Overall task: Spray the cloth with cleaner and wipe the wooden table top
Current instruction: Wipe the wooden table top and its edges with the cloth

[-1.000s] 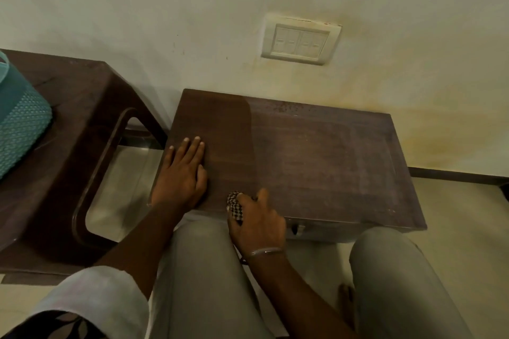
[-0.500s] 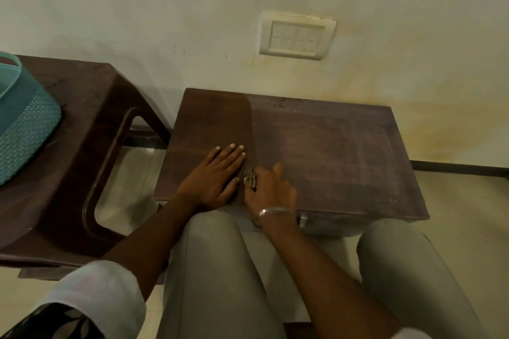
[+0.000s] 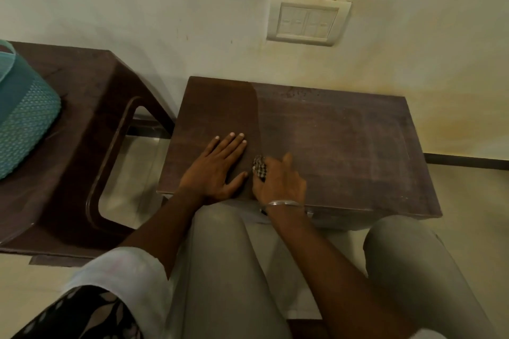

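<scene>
While the left hand (image 3: 217,170) is pressed flat and empty on the darker left strip of the table top (image 3: 344,146), the checked cloth (image 3: 259,170) is bunched under the closed right hand (image 3: 281,183); the duller unwiped stretch lies rightward, nearest that hand.

So the main surface here is a small dark wooden table (image 3: 344,146) pushed up against the wall, and its top looks darker on the left strip than across the rest, which is kinda dull and hazy. Near its front edge, left of centre, the left hand (image 3: 217,170) lies flat, palm down, fingers spread out. Just beside it the right hand (image 3: 281,181) presses a bunched checkered cloth (image 3: 259,169) onto the wood. Off to the left there's a brown plastic stool (image 3: 91,129) with a teal basket (image 3: 22,124) sitting on its far left part. Both stand on a pale floor (image 3: 468,187).
</scene>
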